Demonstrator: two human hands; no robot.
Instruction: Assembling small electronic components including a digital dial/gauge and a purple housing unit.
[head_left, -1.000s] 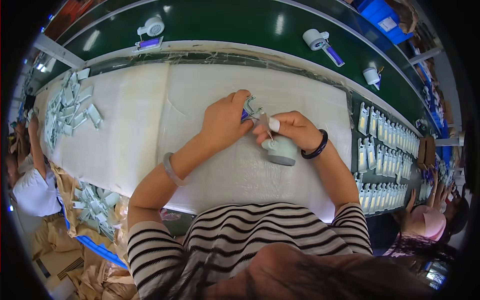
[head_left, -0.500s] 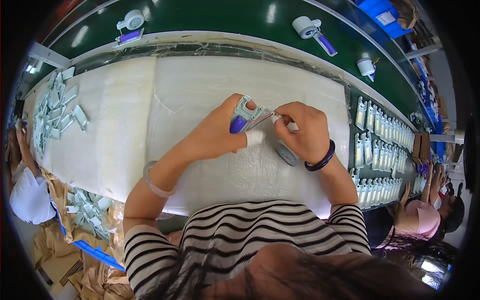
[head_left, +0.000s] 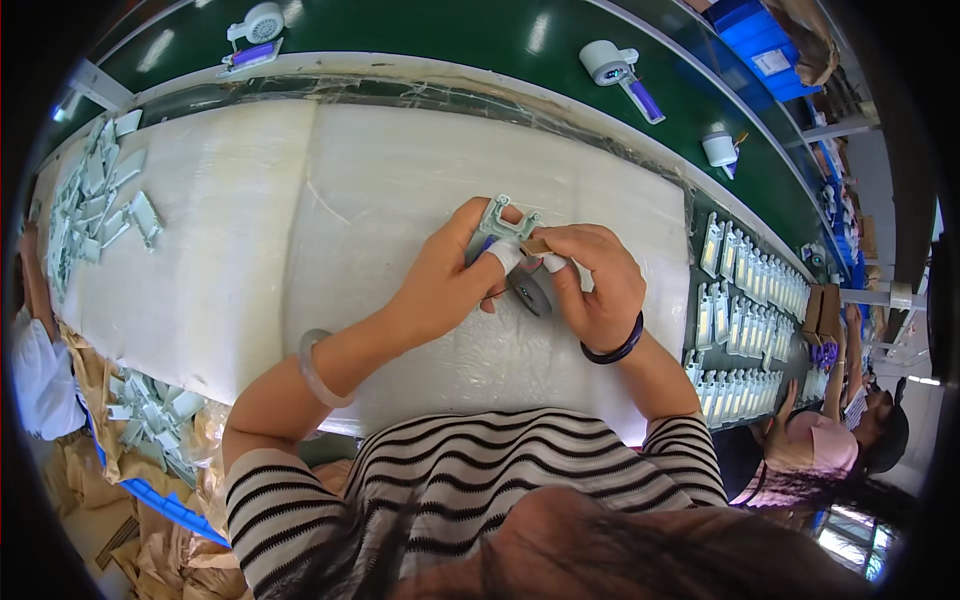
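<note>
My left hand (head_left: 445, 275) grips a small grey-green plastic part (head_left: 498, 220) above the white padded table (head_left: 250, 250). A white tape wrap covers one left fingertip. My right hand (head_left: 592, 280) meets it from the right, pinching a small brown piece (head_left: 533, 245) against the part. The right thumb also wears white tape. A dark grey rounded object (head_left: 530, 292) lies on the table just under both hands. A pale bangle sits on my left wrist and a dark band on my right wrist.
A pile of grey plastic parts (head_left: 95, 195) lies at the table's far left. Rows of finished parts (head_left: 745, 300) line the right side. White small fans with purple handles (head_left: 620, 70) stand on the green conveyor (head_left: 450, 35). Another person (head_left: 830, 450) sits at the right. A bin of parts (head_left: 150, 420) is low left.
Both hands stay together over the table's middle. The purple piece seen in my left hand earlier is no longer visible, and the grey part now stands above my fingers.
</note>
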